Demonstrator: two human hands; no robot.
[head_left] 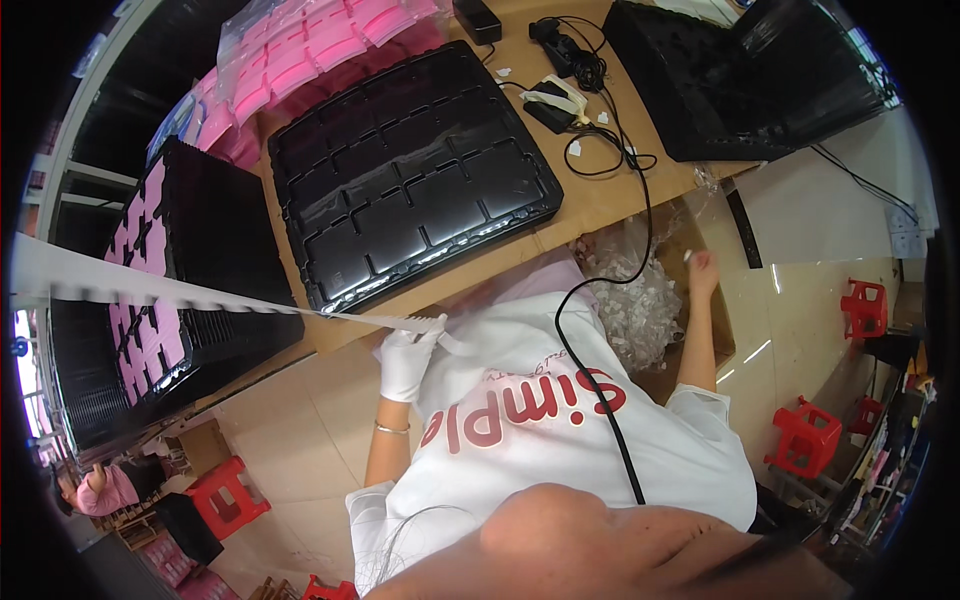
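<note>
My left hand [407,361], in a white glove, is closed on the end of a long white paper strip [215,291] with a notched edge. From there the strip stretches off to the far left, passing in front of a stack of black trays [215,225] with pink pieces in the top one. My right hand [703,272] is bare and held out at the right, its fingers curled. Something small and white shows at its fingertips, too small to name. Between and beyond my hands, a black moulded plastic tray [420,185] lies on the brown table.
Pink trays [310,55] in clear film are piled at the back left. A black cable [646,225] runs from adapters on the table down across my shirt. Clear plastic scraps [635,310] fill a cardboard box below. Red stools [805,437] and another person [105,487] are farther off.
</note>
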